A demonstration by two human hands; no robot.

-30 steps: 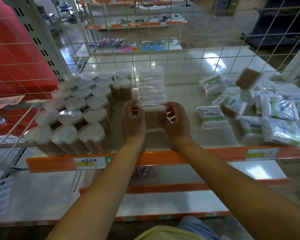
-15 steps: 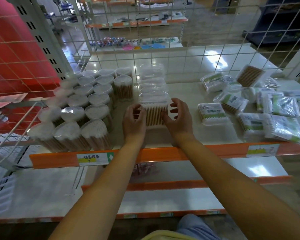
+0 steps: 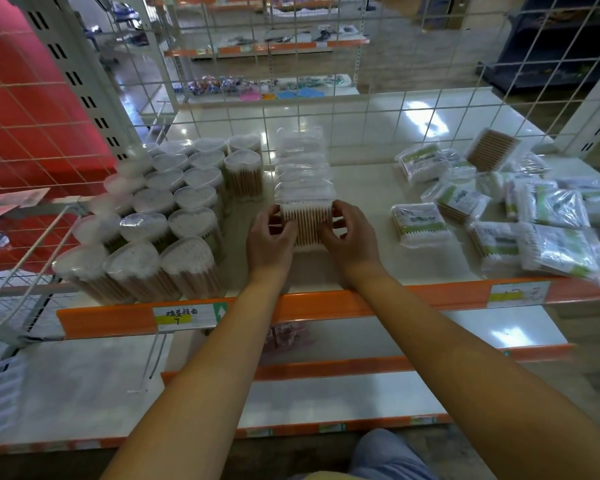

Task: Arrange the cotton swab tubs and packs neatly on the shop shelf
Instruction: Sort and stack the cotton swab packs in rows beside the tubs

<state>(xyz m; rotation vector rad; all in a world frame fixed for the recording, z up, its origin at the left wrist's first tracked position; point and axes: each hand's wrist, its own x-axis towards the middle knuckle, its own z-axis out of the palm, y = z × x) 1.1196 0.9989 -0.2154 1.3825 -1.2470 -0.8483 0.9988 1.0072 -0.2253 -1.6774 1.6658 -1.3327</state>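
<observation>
A clear pack of wooden-stick cotton swabs (image 3: 306,223) stands upright at the front of a row of like packs (image 3: 303,168) in the middle of the shelf. My left hand (image 3: 269,240) grips its left side and my right hand (image 3: 352,237) grips its right side, fingers curled round the edges. Left of the row stand several heart-lidded swab tubs (image 3: 187,220) in tidy rows. On the right lie several green-labelled swab packs (image 3: 421,223) scattered loosely, and one wooden-stick pack (image 3: 492,148) leans at the back.
The cream shelf (image 3: 361,268) has an orange front rail (image 3: 326,306) with price labels. A white wire grid (image 3: 326,109) closes the back. Lower shelves lie below, with a small pink item under the rail. A red panel stands at the left.
Both hands have pushed the pack a little away from me, up against the row behind it. Their hold on its sides is unchanged.
</observation>
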